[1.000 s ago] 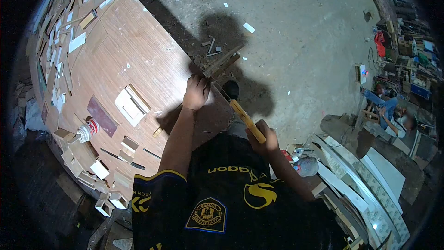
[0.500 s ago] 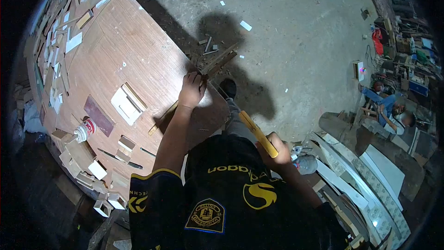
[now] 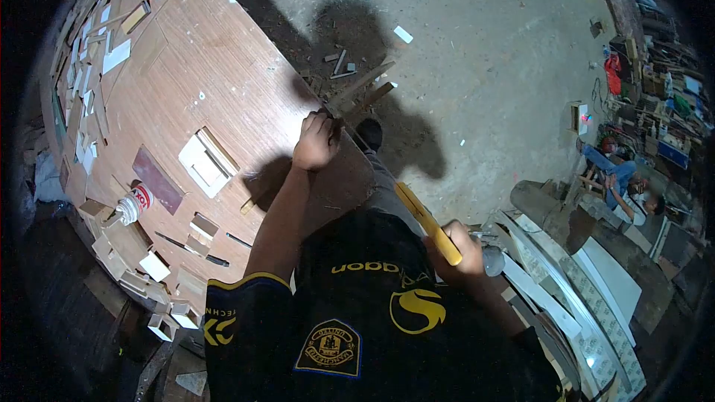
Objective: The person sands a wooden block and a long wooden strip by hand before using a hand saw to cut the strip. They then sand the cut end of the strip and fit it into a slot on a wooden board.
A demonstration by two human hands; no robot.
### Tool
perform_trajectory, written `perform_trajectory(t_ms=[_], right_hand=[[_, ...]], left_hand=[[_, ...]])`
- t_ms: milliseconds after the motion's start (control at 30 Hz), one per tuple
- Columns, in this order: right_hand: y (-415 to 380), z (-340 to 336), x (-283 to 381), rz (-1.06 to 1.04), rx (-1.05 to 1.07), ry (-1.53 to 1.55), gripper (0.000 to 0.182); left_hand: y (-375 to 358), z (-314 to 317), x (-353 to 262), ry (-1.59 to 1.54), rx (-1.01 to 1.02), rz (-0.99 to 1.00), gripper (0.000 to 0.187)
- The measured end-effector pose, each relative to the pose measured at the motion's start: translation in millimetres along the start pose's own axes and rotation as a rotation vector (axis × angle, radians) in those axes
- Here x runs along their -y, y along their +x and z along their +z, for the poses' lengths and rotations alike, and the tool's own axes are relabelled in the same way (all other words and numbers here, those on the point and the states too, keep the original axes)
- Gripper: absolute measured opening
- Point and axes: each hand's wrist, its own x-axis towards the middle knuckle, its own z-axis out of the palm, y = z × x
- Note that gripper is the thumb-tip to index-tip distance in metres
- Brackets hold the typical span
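My left hand (image 3: pixel 318 143) is closed at the edge of the wood-topped table (image 3: pixel 246 89), its fingers curled over a wooden strip (image 3: pixel 371 101) that juts out past the edge. Another thin strip (image 3: pixel 365 83) sticks out beside it. Under my left forearm, the end of a light wood piece (image 3: pixel 249 204) shows on the tabletop. My right hand (image 3: pixel 462 249) is wrapped around the lower end of a long yellow handle (image 3: pixel 428 225), in front of my body. A thin dark blade seems to run from the handle toward the table edge; its contact with the wood is unclear.
A white rectangular piece (image 3: pixel 207 166), a maroon plate (image 3: pixel 158 181), a white-and-red container (image 3: pixel 135 203) and small wooden boxes (image 3: pixel 155 266) lie left. Offcuts (image 3: pixel 342 63) are on the floor. Long panels (image 3: pixel 551 294) lie at right; a seated person (image 3: pixel 622 186) is farther right.
My right hand and the yellow handle have moved slightly right and down, away from the table edge. My left hand stays on the wood, a little farther right in view.
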Motion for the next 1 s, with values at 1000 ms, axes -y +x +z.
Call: perform_trajectory(t_ms=[1000], right_hand=[[23.0, 17.9, 12.9, 0.003, 0.02, -0.052, 0.026]], left_hand=[[9.7, -1.9, -5.0, -0.011, -0.135, 0.103, 0.024]])
